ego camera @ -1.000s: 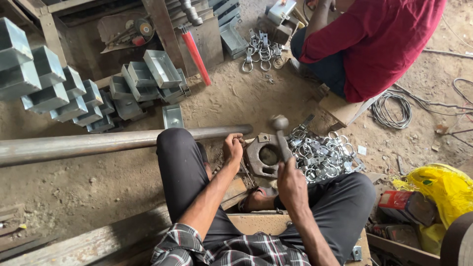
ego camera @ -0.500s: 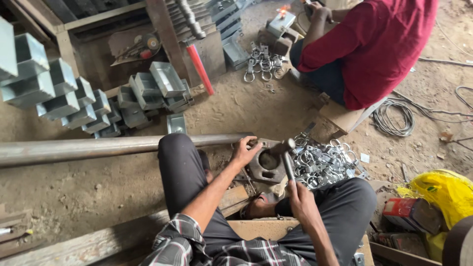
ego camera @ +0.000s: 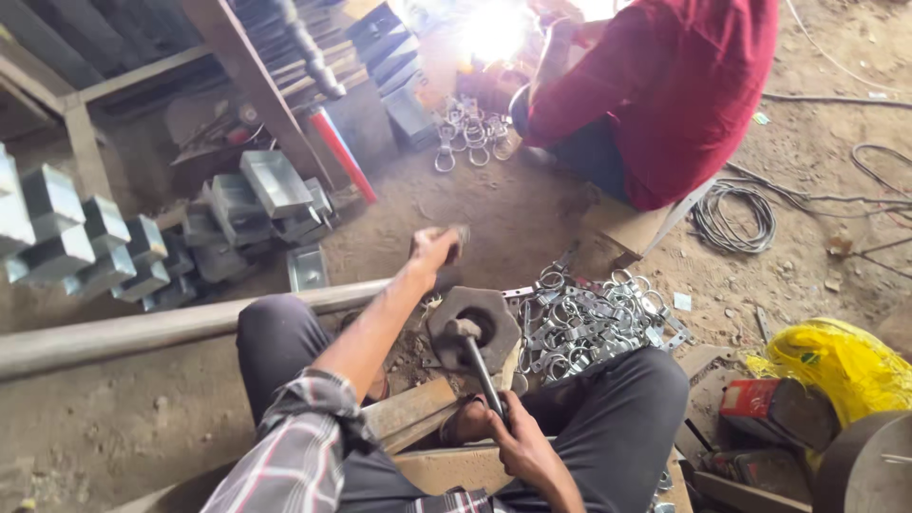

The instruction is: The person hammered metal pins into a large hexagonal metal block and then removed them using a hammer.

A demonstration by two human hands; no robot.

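Your right hand [ego camera: 521, 445] grips the hammer [ego camera: 475, 361] whose head rests on the hexagonal steel block [ego camera: 473, 325] near your knees, so keep your left hand [ego camera: 435, 249], closed on something small and blurred, far from the block.

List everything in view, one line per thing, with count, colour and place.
hammer: one, dark, head on the block
block: one, grey, six-sided with a hole, between the knees
metal rings: a heap, silvery, right of the block
pipe: one, grey, across the left
metal boxes: many, grey, stacked at left
cable: one coil, grey, on the ground at right
yellow bag: one, right edge
second person: one, red shirt, welding at top
left hand: raised, holding a small blurred piece
right hand: gripping the hammer handle
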